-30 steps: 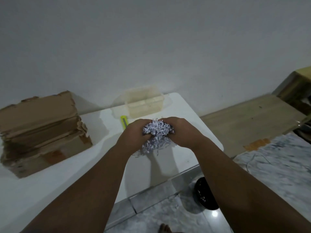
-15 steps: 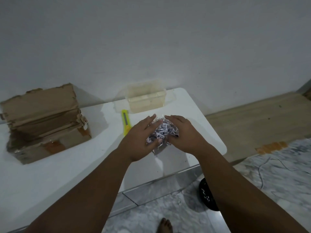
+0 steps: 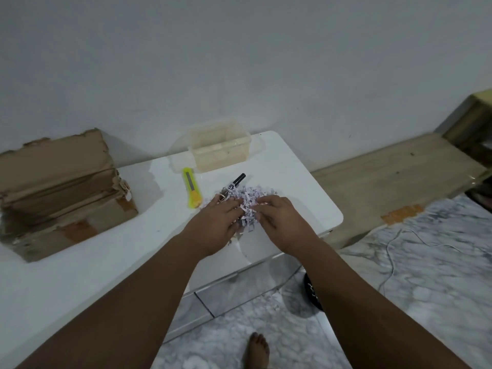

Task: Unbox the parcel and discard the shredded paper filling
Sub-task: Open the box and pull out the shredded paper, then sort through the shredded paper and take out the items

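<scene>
A heap of white and purple shredded paper lies on the white table near its right end. My left hand rests on the heap's left side with fingers spread. My right hand presses on its right side, fingertips in the shreds. A black pen-like item sticks out of the heap at the far side. The torn brown cardboard parcel stands open at the table's left.
A yellow box cutter lies left of the heap. A clear plastic container stands at the table's back edge by the wall. On the marble floor are a dark round object, a thin cable and my bare foot.
My hands held the shredded paper bunched above the table, then lowered it onto the surface. Now the heap has spread out and a black pen-like item shows at its far side.
</scene>
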